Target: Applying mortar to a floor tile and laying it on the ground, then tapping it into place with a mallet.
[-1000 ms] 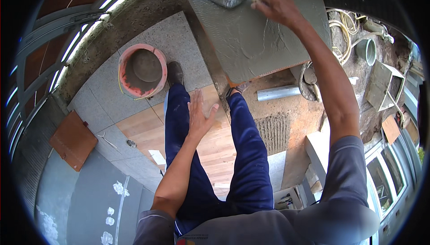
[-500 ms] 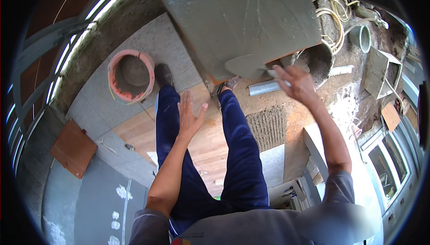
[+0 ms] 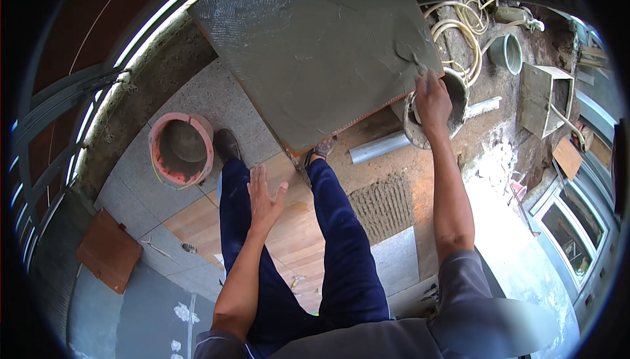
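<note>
Grey trowel, one: blade on the coated slab, near its right edge, just beyond the right hand, whose fingers close round the handle. Left hand: unclenched, fingers extended, thumb apart, above the left trouser leg. Buckets, three: dark one by the right hand, partly hidden, contents unclear; pink one beside the left shoe, grey mortar inside; green one farther right, contents unclear. Brown board, one, far left.
</note>
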A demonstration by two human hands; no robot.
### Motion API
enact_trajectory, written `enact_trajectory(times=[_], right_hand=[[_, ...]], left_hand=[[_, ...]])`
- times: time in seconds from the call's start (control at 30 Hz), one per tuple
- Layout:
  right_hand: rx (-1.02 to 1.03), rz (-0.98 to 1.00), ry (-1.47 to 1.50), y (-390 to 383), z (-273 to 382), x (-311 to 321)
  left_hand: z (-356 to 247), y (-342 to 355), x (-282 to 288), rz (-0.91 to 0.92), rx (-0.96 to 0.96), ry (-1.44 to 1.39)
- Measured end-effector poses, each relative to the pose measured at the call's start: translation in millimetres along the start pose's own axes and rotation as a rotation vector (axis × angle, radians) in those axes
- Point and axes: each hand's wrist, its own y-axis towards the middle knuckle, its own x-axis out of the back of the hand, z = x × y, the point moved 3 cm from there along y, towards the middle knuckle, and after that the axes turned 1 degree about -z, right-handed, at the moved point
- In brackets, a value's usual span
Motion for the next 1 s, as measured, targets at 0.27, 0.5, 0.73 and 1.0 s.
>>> enact_trajectory(times=[0.27,0.5,0.73,1.0], right_hand=[[-0.199,0.034,0.109,18,36,-6],[0.129,0.008,0.067,-27,174,-43],[0.211,0.043,0.281,-34,136,-30],[0.136,-0.011,0.058,98,89,-30]], left_hand=[[3,-6,4,0.01,0.022,-0.021],[11,-5,18,-0.003,0.016,-0.033],[34,-22,18,-0.005,0.036,-0.052],[23,-15,8,-0.005,0.003,-0.072]])
